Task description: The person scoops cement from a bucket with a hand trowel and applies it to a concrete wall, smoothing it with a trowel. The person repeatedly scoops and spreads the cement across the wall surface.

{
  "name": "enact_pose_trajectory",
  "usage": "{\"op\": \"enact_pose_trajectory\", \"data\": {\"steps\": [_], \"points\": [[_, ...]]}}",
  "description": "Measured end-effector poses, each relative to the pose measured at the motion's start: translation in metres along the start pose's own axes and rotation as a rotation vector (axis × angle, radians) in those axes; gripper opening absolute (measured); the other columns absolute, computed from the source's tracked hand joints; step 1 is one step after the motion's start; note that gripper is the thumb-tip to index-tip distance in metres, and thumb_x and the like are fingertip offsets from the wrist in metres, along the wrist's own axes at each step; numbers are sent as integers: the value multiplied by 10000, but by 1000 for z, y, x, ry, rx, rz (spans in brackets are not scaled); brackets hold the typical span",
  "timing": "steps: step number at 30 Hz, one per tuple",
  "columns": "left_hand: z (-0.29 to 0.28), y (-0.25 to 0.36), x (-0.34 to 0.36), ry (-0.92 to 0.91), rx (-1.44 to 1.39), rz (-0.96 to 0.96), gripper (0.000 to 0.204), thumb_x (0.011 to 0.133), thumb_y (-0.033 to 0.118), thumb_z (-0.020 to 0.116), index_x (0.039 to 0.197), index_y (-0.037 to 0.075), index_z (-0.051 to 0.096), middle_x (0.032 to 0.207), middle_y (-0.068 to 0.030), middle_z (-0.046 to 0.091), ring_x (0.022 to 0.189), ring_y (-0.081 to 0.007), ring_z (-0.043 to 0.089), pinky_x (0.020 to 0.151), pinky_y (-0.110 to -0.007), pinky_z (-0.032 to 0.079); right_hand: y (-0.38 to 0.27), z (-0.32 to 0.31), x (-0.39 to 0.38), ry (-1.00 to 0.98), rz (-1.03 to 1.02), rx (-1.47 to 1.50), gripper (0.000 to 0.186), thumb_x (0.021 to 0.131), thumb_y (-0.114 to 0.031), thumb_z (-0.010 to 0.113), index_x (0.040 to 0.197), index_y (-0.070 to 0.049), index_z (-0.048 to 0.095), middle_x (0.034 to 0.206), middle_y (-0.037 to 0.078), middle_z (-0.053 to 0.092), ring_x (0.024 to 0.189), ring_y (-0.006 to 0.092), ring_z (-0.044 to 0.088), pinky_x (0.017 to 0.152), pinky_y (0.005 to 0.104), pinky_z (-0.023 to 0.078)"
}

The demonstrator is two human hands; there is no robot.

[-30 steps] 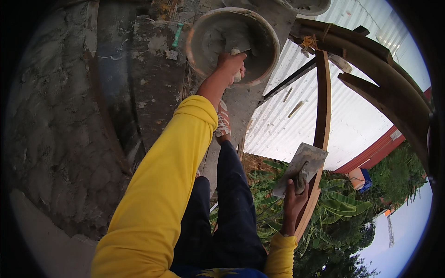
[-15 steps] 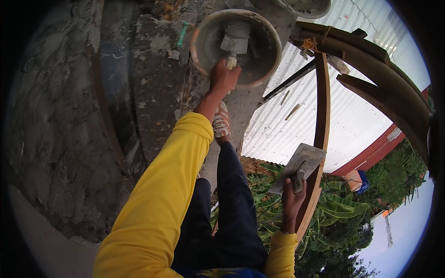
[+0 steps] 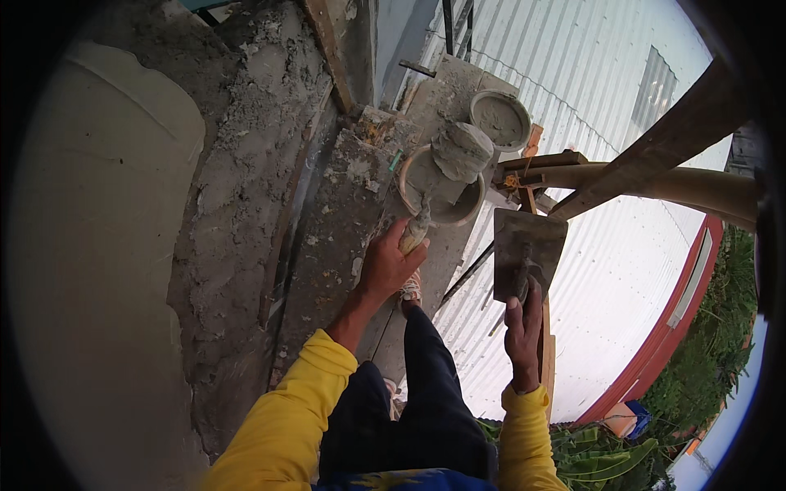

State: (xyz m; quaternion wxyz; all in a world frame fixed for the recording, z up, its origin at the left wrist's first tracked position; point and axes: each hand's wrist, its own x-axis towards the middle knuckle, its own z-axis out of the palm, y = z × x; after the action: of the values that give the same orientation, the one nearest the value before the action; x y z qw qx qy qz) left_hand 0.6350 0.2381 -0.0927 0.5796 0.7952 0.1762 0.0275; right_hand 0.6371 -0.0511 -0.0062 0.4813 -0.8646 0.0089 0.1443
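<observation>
My left hand (image 3: 386,263) is closed around the handle of a trowel (image 3: 415,231). A thick lump of wet grey mortar (image 3: 463,151) sits on its blade, above a round tub (image 3: 402,182) smeared with mortar. The lump covers most of the blade. On the right, my right hand (image 3: 524,331) grips a rectangular plastering float (image 3: 512,233) by its back handle, with the flat plate pointing away from me. The float's working face is turned away and hidden.
A second tub (image 3: 473,106) of mortar stands beyond the first on the plank platform (image 3: 327,262). Rough mortared wall (image 3: 237,164) runs along the left, beside smooth plaster (image 3: 98,245). Wooden poles (image 3: 647,180) cross at right above a corrugated metal roof (image 3: 606,327).
The trowel has come up out of the tub carrying mortar. My right hand has raised the float forward, and the view has shifted to show more wall and the second tub.
</observation>
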Motion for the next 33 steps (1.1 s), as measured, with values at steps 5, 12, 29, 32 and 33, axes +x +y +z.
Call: {"op": "enact_pose_trajectory", "data": {"steps": [5,12,29,32,33], "points": [[-160,147,-122,279,172,394,449,916,168,814,1296,-14,659,944,-183,754,839,-283,770,734,-392,596,-143,23,-45,-64,-944,-355,867,861,-479,880,1473,7,505,1389,279,600,1275,503,577,1085,566,447],[-353,277,-352,656,692,731,553,785,115,881,1295,36,682,1049,-167,754,838,-322,760,702,-382,611,-339,31,-145,30,-1596,-484,779,828,-410,898,1420,-13,583,1387,251,623,1255,489,610,1057,578,485],[-420,368,-759,1583,1254,44,565,842,125,823,1374,78,641,996,-114,678,839,-317,689,657,-401,549,-632,161,-357,-106,-2245,298,540,795,-284,880,1280,-123,704,1345,186,652,1183,446,611,952,557,475],[-408,376,-797,1757,1332,-41,545,854,111,798,1369,57,628,1040,-138,685,899,-340,684,709,-421,541,-645,172,-379,-250,-2302,274,523,806,-266,864,1285,-134,699,1364,190,638,1205,455,596,957,568,464],[-407,379,-809,1815,1365,-69,536,856,105,791,1363,50,625,1056,-146,689,917,-346,681,733,-429,539,-645,177,-389,-269,-2328,290,523,806,-265,860,1287,-136,697,1373,195,630,1213,466,590,968,575,461]]}}
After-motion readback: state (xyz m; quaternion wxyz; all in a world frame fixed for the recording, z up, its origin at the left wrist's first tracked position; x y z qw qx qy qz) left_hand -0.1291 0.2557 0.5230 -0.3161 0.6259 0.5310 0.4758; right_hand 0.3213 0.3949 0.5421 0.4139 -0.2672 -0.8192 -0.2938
